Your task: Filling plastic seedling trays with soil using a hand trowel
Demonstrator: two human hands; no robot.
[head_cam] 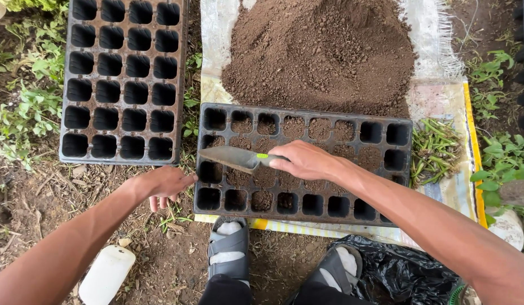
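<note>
Right hand [306, 160] gripped a trowel [235, 157], blade pointing left over the seed tray [304, 165]; left hand [163, 183], fingers loosely curled and empty, steadied the tray's left edge.

**One head view, looking straight down**

We have a single camera, worn on the head, facing steeply down at the ground from close above. Our sandalled feet [229, 248] sit at the bottom edge, the soil heap [321, 48] at the top.
</note>
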